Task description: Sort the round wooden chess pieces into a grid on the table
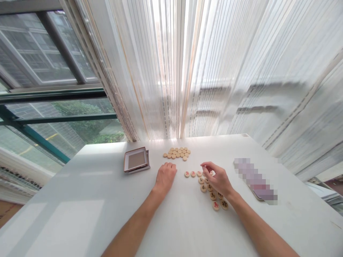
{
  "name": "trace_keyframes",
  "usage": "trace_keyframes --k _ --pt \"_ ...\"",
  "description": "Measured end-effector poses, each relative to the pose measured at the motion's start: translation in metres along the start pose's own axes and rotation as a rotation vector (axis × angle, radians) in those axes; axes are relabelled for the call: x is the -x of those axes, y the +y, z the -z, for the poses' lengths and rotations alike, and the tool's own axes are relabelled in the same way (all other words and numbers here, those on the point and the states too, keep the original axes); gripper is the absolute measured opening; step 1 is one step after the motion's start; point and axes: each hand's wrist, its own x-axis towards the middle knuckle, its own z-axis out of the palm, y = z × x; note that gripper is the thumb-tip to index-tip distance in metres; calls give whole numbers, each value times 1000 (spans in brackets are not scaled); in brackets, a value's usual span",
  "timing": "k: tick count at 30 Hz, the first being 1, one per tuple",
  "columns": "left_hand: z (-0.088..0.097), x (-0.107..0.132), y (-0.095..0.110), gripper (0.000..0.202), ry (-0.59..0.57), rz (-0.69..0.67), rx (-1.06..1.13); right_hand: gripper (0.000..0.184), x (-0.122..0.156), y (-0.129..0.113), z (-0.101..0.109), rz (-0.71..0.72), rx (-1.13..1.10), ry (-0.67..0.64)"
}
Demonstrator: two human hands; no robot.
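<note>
Round wooden game pieces with red characters point(193, 174) lie face up on the white table point(80, 200). They run in a row and a trailing line under my right hand point(218, 180). That hand hovers over them with thumb and forefinger pinched; whether a piece sits between them is hidden. My left hand point(165, 176) rests on the table in a loose fist, just left of the row. Further back, a cluster of blank-faced wooden pieces point(177, 153) lies flat near the curtain.
A small brown box with its lid beside it point(136, 160) sits left of the blank pieces. A blurred flat object point(255, 180) lies at the right. White curtains point(214, 71) hang behind the table, with a window point(53, 71) at the left.
</note>
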Motion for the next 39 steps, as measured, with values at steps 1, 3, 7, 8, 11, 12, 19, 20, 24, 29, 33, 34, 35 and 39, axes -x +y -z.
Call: trace_keyframes --k 1,3,7,8,11,12,19,20,24,29,33,34,35,39 --pt "1 4 1 16 -4 5 -15 22 1 -1 0 5 0 -14" --pt "2 11 1 24 -4 11 -51 21 2 -4 0 9 -3 -33" --pt "0 16 -8 33 20 10 -101 18 2 -5 0 -2 -5 -41" --pt "-2 15 -10 33 29 10 -97 18 2 -5 0 -6 -5 -42" --pt "-8 10 -18 29 51 16 -78 17 2 -3 -1 -13 -2 -39" --pt "-9 8 -20 27 55 20 -73 17 2 -3 -1 -14 -1 -38" --pt "-5 14 -16 19 93 -20 119 19 4 -2 -4 -5 -6 -55" --pt "-3 17 -13 18 103 -38 218 19 5 -3 -5 -7 -6 -61" --pt "1 27 6 13 103 -148 590 19 6 -10 -5 40 2 -101" --pt "0 30 26 18 79 -56 1002 15 9 -21 -5 165 -10 -208" --pt "-1 29 29 25 -44 139 1255 14 12 -27 -7 214 20 -295" --pt "0 28 29 26 -76 169 1300 15 12 -28 -8 220 21 -317" --pt "0 28 28 28 -106 193 1342 16 13 -29 -8 223 20 -336" --pt "2 29 28 38 -204 262 1500 18 14 -29 -9 235 28 -355"
